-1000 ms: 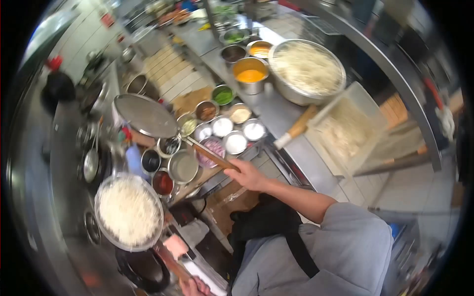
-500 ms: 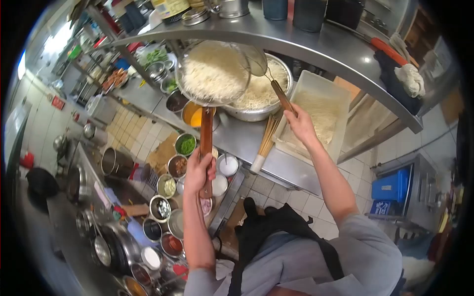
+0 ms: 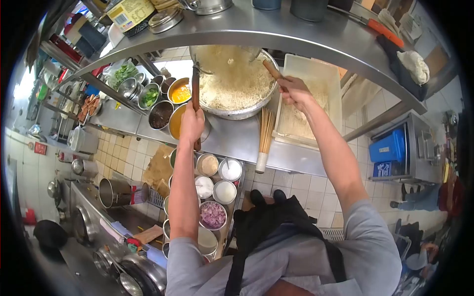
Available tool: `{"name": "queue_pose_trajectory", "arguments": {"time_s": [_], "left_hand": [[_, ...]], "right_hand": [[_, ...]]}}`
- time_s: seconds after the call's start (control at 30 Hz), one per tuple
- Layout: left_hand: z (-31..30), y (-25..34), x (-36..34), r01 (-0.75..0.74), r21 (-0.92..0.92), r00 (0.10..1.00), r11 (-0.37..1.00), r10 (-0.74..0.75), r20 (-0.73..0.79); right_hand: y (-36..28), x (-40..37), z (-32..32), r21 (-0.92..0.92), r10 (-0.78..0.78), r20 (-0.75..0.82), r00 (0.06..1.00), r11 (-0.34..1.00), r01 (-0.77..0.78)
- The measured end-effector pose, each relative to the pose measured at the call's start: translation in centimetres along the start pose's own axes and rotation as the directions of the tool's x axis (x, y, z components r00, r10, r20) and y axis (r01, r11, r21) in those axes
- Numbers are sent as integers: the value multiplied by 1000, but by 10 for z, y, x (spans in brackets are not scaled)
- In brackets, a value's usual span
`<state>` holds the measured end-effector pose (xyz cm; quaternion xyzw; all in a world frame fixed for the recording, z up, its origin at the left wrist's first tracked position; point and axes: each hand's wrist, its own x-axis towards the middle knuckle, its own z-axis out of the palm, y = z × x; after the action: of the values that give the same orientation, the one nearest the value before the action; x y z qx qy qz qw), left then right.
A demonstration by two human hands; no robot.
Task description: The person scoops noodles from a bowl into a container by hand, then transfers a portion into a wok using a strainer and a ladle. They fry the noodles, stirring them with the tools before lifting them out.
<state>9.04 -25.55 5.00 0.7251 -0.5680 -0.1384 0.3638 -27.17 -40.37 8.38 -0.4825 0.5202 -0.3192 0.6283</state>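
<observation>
My left hand [image 3: 192,124] is closed around the long wooden handle of a large round strainer [image 3: 210,55]. That strainer is tipped over a wide metal pot [image 3: 239,114], and pale strands drop from it, blurred. Thin pale strands [image 3: 234,93], perhaps noodles or bean sprouts, fill the pot. In my right hand [image 3: 295,92] is the wooden handle of a wire skimmer [image 3: 271,69]; its mesh head is hard to make out near the strainer. Right of the pot stands a white plastic tub [image 3: 284,129] with pale residue inside.
A bamboo whisk [image 3: 265,135] lies at the counter edge. Left of the pot sit bowls of yellow liquid [image 3: 180,91] and greens [image 3: 149,96]. Below are containers of white powder [image 3: 230,169] and chopped onion [image 3: 213,215]. A steel shelf [image 3: 237,37] crosses above.
The strainer has gone from holding a heap of strands to being tipped over the pot. Both hands have moved up and slightly left; the view has shifted too.
</observation>
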Motion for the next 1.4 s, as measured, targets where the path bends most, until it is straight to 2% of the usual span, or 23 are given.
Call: {"name": "queue_pose_trajectory", "arguments": {"time_s": [0.07, 0.17, 0.3, 0.37, 0.6, 0.7, 0.77, 0.8, 0.87, 0.9, 1.0, 1.1, 1.17, 1.3, 1.37, 1.4], "left_hand": [[0, 3, 3, -129, 162, 989, 978, 140, -55], [-1, 26, 7, 42, 168, 996, 985, -55, 76], [17, 9, 4, -51, 239, 999, 970, 46, 27], [25, 4, -5, -86, 284, 996, 955, 93, -11], [41, 3, -46, -42, 378, 999, 925, 44, 4], [39, -1, -62, -43, 426, 999, 904, 46, 3], [38, -5, -69, -51, 460, 998, 886, 58, 0], [38, -7, -74, -27, 449, 1000, 893, 25, 10], [40, -10, -88, 24, 426, 999, 904, -42, 32], [44, -16, -96, 18, 431, 999, 902, -30, 21], [56, -28, -111, 13, 431, 1000, 902, -16, 3], [62, -36, -123, 13, 400, 999, 916, -25, 26], [70, -50, -125, -25, 370, 999, 929, 16, 28], [59, -19, -113, 23, 291, 1000, 957, -23, -3], [48, -4, -109, 46, 206, 999, 977, -47, -1], [47, -5, -104, 14, 172, 999, 985, -9, -30]], "right_hand": [[-1, 3, 0, 9, -2, -26, 1000, 1000, 2], [-6, 1, 4, -33, -2, -36, 999, 999, 1], [-13, -7, 11, -7, 7, -31, 999, 1000, -7], [-18, -17, 19, -51, 8, -63, 998, 999, -11], [-21, -43, 20, 23, -6, -44, 999, 1000, 7], [-13, -47, 27, -31, -5, -37, 999, 1000, 4], [-10, -43, 15, 44, 7, 26, 1000, 999, -8], [-10, -41, 12, 81, 9, 58, 998, 997, -13], [-9, -46, 22, 61, -14, -25, 1000, 998, 15], [-7, -49, 27, 52, -25, -65, 998, 998, 29], [0, -48, 19, 12, 8, 53, 999, 1000, -9], [2, -46, 10, 95, 4, 22, 1000, 995, -6], [10, -43, 14, 44, -2, -4, 1000, 999, 3], [8, -51, 7, 25, -28, 13, 1000, 999, 27], [-5, -63, 11, -32, -61, -49, 997, 998, 59], [-9, -68, 13, -59, -77, -79, 994, 996, 72]]}}
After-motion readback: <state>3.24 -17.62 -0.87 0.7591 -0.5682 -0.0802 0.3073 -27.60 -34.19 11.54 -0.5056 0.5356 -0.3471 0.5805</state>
